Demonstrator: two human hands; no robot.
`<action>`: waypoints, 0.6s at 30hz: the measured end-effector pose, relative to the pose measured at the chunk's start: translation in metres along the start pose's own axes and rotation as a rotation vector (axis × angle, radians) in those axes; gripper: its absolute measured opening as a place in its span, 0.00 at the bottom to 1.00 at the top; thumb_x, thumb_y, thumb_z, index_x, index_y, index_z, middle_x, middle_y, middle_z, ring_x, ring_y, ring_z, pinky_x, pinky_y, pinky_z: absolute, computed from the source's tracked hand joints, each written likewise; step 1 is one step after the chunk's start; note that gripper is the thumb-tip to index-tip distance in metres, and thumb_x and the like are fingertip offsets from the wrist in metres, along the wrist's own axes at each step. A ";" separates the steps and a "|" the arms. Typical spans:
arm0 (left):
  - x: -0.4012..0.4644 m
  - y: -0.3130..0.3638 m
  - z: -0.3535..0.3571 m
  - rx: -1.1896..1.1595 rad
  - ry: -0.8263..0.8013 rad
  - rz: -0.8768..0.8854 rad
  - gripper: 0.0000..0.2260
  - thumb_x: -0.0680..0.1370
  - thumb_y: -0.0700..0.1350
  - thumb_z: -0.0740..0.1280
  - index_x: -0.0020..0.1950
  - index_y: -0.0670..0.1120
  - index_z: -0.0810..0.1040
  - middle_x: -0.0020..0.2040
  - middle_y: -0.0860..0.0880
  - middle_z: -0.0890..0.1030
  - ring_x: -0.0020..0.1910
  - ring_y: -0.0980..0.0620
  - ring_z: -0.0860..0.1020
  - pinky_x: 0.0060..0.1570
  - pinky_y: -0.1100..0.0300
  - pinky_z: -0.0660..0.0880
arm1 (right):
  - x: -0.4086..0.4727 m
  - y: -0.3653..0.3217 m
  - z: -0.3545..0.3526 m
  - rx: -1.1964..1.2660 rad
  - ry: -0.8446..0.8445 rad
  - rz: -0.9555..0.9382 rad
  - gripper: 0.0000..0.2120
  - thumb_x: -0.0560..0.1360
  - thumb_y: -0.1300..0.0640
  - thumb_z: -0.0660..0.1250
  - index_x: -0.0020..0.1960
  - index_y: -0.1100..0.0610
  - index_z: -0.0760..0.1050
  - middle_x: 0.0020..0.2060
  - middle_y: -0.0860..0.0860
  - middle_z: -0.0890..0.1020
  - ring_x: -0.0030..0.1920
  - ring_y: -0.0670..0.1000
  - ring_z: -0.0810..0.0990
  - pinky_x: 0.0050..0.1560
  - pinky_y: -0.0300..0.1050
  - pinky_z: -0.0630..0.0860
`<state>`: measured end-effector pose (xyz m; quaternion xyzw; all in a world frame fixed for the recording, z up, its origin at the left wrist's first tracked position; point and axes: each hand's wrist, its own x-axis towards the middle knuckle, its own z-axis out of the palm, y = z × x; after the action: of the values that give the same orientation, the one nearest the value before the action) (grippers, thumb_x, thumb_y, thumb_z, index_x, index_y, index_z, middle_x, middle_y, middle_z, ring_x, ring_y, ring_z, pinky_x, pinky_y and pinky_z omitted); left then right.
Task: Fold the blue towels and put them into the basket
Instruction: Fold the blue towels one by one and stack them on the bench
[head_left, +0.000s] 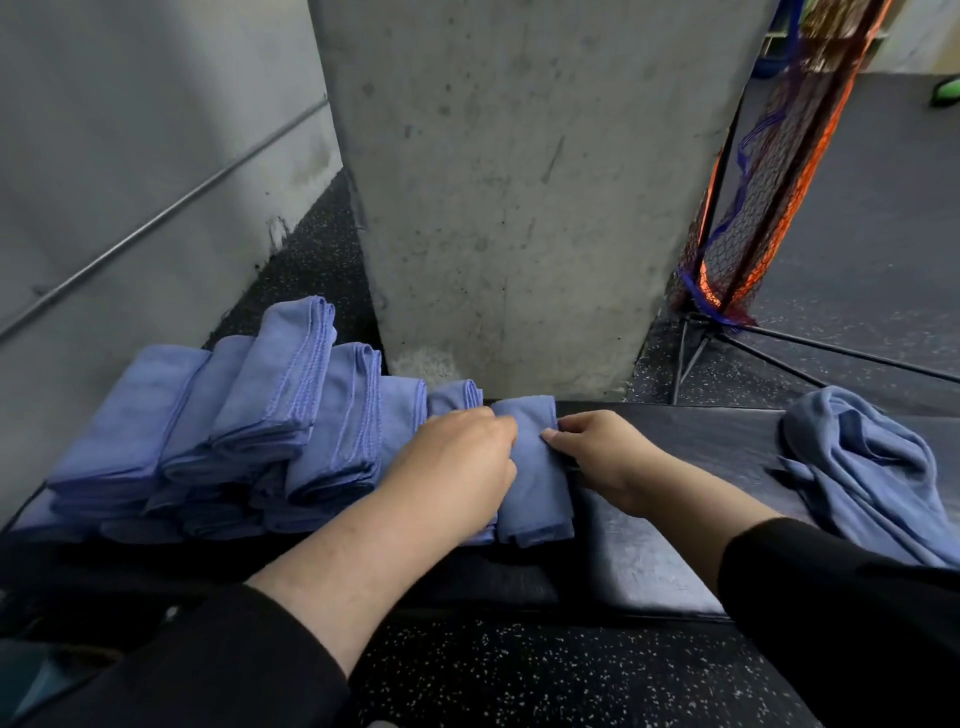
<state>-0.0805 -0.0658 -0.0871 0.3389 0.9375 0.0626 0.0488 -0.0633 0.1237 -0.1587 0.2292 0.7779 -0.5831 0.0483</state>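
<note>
Left hand and right hand both pinching narrow folded blue cloth towel at frame centre; crumpled blue towel lying at right.

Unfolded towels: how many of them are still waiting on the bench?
1. One crumpled unfolded towel lies at the right end of the bench, apart from both hands. More could lie past the picture's right edge, which cuts it off.
</note>
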 end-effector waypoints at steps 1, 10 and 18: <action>0.001 -0.003 0.003 0.045 -0.023 0.036 0.13 0.78 0.40 0.60 0.61 0.46 0.77 0.60 0.48 0.78 0.57 0.43 0.77 0.56 0.49 0.73 | 0.004 0.000 0.003 -0.110 0.018 -0.010 0.15 0.78 0.55 0.69 0.39 0.66 0.77 0.31 0.54 0.74 0.35 0.51 0.70 0.36 0.43 0.67; 0.002 -0.004 0.033 0.199 -0.104 0.253 0.09 0.79 0.44 0.62 0.57 0.54 0.77 0.55 0.51 0.75 0.59 0.45 0.73 0.58 0.48 0.67 | 0.002 -0.007 -0.001 -0.624 0.141 -0.107 0.16 0.76 0.45 0.70 0.40 0.57 0.80 0.31 0.51 0.81 0.36 0.55 0.81 0.41 0.48 0.80; 0.026 0.040 0.018 0.025 0.041 0.139 0.14 0.80 0.43 0.59 0.63 0.51 0.77 0.60 0.51 0.77 0.63 0.47 0.73 0.60 0.52 0.68 | -0.036 -0.014 -0.050 -0.648 0.296 -0.341 0.14 0.80 0.48 0.65 0.43 0.57 0.80 0.36 0.53 0.82 0.40 0.54 0.78 0.39 0.47 0.69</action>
<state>-0.0731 -0.0173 -0.0999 0.4027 0.9131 0.0610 0.0208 -0.0272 0.1568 -0.1182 0.1510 0.9472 -0.2675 -0.0922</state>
